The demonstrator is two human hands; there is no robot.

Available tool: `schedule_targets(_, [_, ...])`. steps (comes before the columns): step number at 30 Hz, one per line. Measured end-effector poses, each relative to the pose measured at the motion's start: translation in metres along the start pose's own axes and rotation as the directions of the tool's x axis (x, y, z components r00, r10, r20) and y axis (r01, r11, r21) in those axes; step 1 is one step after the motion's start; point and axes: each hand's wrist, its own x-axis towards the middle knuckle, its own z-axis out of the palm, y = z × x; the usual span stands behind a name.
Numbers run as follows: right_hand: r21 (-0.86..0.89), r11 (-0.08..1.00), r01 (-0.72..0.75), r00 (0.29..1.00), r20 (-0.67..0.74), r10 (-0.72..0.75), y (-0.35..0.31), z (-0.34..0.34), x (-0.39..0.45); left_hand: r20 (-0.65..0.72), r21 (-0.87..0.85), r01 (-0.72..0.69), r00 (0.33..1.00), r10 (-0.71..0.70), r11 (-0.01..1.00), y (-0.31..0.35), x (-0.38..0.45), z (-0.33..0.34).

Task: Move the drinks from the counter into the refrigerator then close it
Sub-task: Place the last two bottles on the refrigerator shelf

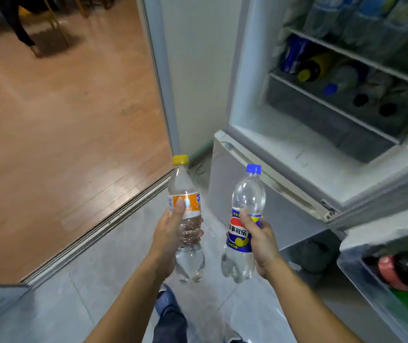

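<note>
Left hand (170,233) was wrapped round the yellow-capped bottle (185,219), thumb pressed flat on its orange label, fingers curled behind the clear body. Right hand (259,241) gripped the blue-capped bottle (243,226) the same way, thumb across the top of the blue label with its red-white-blue round logo and yellow spots. Both bottles were held upright, side by side, apart, over the floor in front of the refrigerator (284,157).

Both bottles: clear ribbed plastic, narrow neck, waisted middle, lobed base, clear liquid inside. Caps ridged screw type.

Refrigerator stood open. Interior white and smooth, with 2 thin white shelf edges visible in the upper compartment (346,70). The shelves held blurred bottles lying down, caps facing out: 1 yellow cap, 1 blue cap, 2 black caps; a dark blue can-like shape sat at the left. Translucent grey drawer front below them. Door rack (396,280) at lower right carried a dark bottle with a red label and something green beneath it.

Floor under the hands was pale grey tile (99,280), glossy. A metal sliding-door track (104,226) split it from warm brown wood flooring (61,120) on the left. Dark trouser leg and a blue slipper (167,302) showed at bottom centre.
</note>
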Motion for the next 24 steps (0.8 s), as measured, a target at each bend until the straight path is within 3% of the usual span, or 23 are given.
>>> schedule_targets(8, [0.114,0.989,0.097,0.96,-0.272,-0.063,-0.045,0.016,0.024,0.319,0.106,0.015,0.946,-0.048,0.994,0.062,0.077,0.026])
schedule_targets(16, [0.206,0.938,0.279,0.877,-0.454,-0.161,-0.098,-0.019,0.043,0.591,0.148,-0.06,0.806,-0.039,0.987,0.105,0.122,0.125])
schedule_targets(20, [0.102,0.923,0.371,0.805,-0.53,-0.266,-0.135,-0.043,0.056,0.674,0.159,-0.134,0.739,-0.008,0.978,0.131,0.138,0.179])
schedule_targets(24, [-0.058,0.884,0.463,0.663,-0.639,-0.389,-0.174,-0.063,0.076,0.745,0.089,-0.236,0.661,0.093,0.968,0.165,0.151,0.236])
